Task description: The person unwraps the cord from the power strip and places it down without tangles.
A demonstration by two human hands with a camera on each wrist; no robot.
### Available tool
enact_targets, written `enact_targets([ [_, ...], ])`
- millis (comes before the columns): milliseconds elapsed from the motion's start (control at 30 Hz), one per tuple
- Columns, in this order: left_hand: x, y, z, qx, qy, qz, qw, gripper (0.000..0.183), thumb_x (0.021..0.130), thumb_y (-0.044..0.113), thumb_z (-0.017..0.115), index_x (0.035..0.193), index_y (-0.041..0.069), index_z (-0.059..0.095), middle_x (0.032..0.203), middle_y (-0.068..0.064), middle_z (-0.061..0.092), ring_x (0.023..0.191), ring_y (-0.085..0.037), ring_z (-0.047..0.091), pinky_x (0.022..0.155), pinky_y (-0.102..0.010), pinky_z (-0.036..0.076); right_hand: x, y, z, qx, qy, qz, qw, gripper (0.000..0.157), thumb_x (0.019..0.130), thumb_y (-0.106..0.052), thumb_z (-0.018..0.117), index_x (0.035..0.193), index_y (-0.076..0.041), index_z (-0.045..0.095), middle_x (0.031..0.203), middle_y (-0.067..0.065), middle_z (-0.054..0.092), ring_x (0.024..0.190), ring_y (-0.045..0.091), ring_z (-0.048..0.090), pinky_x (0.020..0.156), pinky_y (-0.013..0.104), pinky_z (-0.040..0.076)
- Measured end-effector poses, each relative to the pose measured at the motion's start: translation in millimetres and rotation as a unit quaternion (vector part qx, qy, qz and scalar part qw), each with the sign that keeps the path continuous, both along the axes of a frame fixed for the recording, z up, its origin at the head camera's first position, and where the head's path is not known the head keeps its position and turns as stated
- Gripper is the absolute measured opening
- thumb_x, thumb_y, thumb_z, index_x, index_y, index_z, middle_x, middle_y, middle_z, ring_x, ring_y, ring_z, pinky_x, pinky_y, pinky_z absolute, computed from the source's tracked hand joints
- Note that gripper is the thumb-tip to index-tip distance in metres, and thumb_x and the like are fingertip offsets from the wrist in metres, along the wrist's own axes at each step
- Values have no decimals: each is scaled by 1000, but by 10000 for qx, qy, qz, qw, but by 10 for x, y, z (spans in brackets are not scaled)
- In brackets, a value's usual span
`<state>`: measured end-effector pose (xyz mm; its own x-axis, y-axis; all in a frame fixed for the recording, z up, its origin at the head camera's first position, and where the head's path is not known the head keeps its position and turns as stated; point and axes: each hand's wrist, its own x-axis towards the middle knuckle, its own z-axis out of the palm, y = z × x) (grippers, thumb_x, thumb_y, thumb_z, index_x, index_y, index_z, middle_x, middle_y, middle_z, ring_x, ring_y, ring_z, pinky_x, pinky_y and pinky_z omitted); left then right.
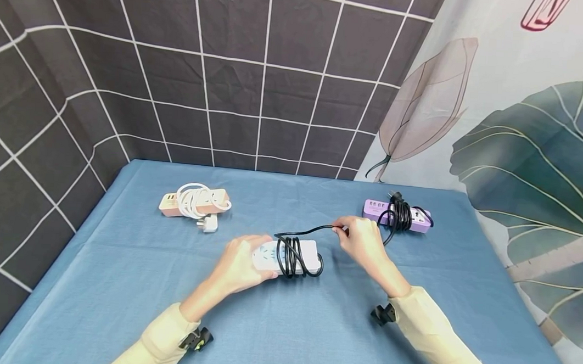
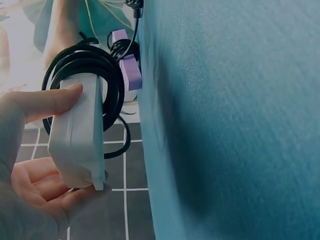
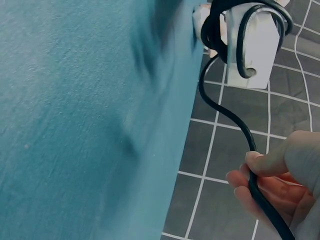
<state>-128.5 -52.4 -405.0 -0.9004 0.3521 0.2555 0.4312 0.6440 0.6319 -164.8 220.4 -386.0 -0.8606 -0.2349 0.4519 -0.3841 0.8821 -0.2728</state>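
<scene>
A white power strip (image 1: 309, 254) with a black cord (image 1: 292, 257) coiled round it is held above the table in my left hand (image 1: 240, 264). In the left wrist view the thumb (image 2: 67, 100) lies on one side of the strip and the fingers on the other. My right hand (image 1: 362, 240) pinches the loose stretch of the black cord (image 3: 230, 115) between thumb and fingers, to the right of the strip. The cord runs from the coil to that pinch and on past the hand; in the head view part of it is hidden behind the right hand.
An orange-and-white power strip (image 1: 169, 204) with a coiled white cord lies at the back left of the blue table (image 1: 274, 324). A purple power strip (image 1: 420, 220) wrapped in black cord lies at the back right. A dark gridded cloth (image 1: 232, 85) hangs behind.
</scene>
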Motion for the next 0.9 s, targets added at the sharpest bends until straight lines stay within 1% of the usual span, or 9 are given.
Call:
enact_targets([
  [200,16,15,-15,-25,-1,-67,10000,65,57,24,88,116,7,67,114,-13,69,107,-32,64,95,-50,45,-23,-44,45,-51,127,34,9999,9,81,-7,72,88,-9,77,80,6,75,45,5,44,44,24,35],
  [367,10,11,-18,-22,13,-95,10000,66,57,24,88,116,5,66,115,-15,69,109,-34,63,97,-51,44,-27,-48,73,-93,310,1,9995,9,81,-6,72,89,-9,77,81,6,74,51,8,52,49,27,41],
  [500,-1,4,-23,-44,37,-87,9999,64,57,24,88,115,6,67,115,-14,69,109,-34,63,97,-52,44,-19,-36,81,-184,437,22,9989,9,82,-6,72,89,-8,76,82,7,74,54,11,58,50,29,45],
  [667,-23,-5,-30,-58,19,-59,10000,63,58,25,88,115,8,67,114,-13,70,107,-32,64,95,-51,45,-8,-19,94,-290,630,59,9976,10,81,-4,73,89,-7,76,82,8,74,56,14,63,51,30,49],
  [900,-41,-28,-6,-26,-118,48,9999,67,58,24,87,118,4,66,116,-16,68,109,-34,63,95,-50,46,28,-2,136,-300,934,106,9951,10,80,-4,74,89,-8,76,81,7,74,59,16,66,52,32,50],
])
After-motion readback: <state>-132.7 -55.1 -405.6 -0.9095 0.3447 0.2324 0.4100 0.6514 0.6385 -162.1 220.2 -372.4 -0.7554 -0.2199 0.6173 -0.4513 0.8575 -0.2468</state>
